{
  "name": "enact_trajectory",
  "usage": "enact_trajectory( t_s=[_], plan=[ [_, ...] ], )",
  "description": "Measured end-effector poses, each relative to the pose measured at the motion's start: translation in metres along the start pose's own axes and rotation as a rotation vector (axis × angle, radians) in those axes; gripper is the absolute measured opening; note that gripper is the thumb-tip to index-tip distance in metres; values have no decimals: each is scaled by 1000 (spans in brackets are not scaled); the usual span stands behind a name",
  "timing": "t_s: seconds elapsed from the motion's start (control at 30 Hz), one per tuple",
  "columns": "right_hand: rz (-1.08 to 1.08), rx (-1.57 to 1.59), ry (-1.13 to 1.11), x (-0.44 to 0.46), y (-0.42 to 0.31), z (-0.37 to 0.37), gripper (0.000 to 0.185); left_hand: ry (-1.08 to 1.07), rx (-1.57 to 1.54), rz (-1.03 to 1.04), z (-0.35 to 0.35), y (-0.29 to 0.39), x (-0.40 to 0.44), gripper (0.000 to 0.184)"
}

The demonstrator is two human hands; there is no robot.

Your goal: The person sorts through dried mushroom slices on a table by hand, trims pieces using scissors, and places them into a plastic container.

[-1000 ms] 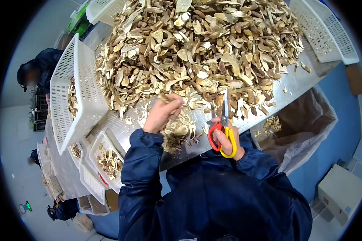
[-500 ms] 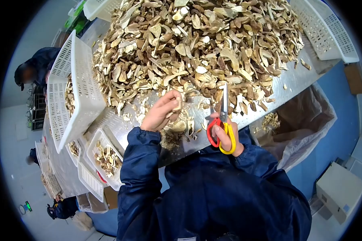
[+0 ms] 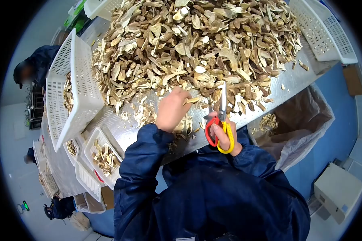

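A large heap of dried mushroom slices covers the metal table. My left hand is at the heap's near edge, its fingers closed on a pale mushroom slice that sticks out to the right. Small scraps lie under and beside this hand. To the right, my right hand is wrapped round the red and yellow handles of the scissors. Their blades point up toward the heap and look closed together.
White perforated baskets stand left and at the back right. A small white tray holds slices. A lined bin with scraps sits below the right table edge. Other people in dark clothing are at the left.
My left hand has moved slightly right and up, turning over, and the slice in its fingers now points right. My right hand and the scissors have barely moved.
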State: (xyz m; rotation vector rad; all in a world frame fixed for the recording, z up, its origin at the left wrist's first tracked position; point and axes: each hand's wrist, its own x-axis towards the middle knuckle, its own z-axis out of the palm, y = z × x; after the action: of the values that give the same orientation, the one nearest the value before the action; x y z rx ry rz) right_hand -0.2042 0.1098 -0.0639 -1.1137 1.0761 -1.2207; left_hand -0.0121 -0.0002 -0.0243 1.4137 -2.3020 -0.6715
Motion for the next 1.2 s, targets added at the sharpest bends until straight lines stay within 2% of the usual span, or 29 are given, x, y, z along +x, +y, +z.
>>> enact_trajectory(
  t_s=[0.03, 0.13, 0.23, 0.27, 0.4, 0.53, 0.6, 0.63, 0.67, 0.7, 0.77, 0.93, 1.03, 1.07, 1.13, 1.2],
  plan=[
    [-6, -3, 3, 0, -1, -1, 34, 24, -91, 16, -1, -4, 2, 23],
    [8, 2, -7, 0, -3, 0, 34, -103, -449, -248, -10, -8, 1, 25],
    [5, 42, -14, 0, 0, 1, 34, -127, -186, -292, -6, 16, 3, 22],
    [11, 51, -14, 0, 0, 2, 34, -56, -127, -212, 2, 20, 4, 25],
    [11, 46, -4, 0, -2, 1, 33, -1, 152, -82, 21, 24, 10, 28],
    [26, 51, -4, -1, -2, 0, 35, -119, -384, -381, -17, 8, 4, 24],
    [33, 68, -11, 0, -1, 0, 36, 74, -477, -417, -46, -12, -28, 27],
    [17, 44, -5, 1, 1, 0, 35, 131, -424, -536, -69, -13, -45, 29],
    [8, 30, 0, 1, 2, 0, 35, 263, -370, -565, -79, -38, -72, 30],
    [0, 16, 5, 1, 4, 0, 35, 414, -287, -616, -92, -62, -103, 25],
    [15, 8, -8, 1, 1, -1, 35, 577, -33, -752, -122, -94, -161, 21],
    [42, 34, -9, 2, 0, 0, 37, 603, 354, -1110, -155, -124, -269, 24],
    [55, 29, -5, 2, -1, 1, 37, 441, 841, -878, -143, -116, -272, 31],
    [58, 26, -3, 2, -2, 1, 37, 403, 726, -988, -142, -109, -257, 36],
    [49, 22, 4, 1, 3, 1, 37, 561, 424, -711, -122, -108, -225, 34],
    [46, 29, 6, 1, 4, 1, 37, 527, 14, -607, -92, -93, -179, 31]
  ],
)
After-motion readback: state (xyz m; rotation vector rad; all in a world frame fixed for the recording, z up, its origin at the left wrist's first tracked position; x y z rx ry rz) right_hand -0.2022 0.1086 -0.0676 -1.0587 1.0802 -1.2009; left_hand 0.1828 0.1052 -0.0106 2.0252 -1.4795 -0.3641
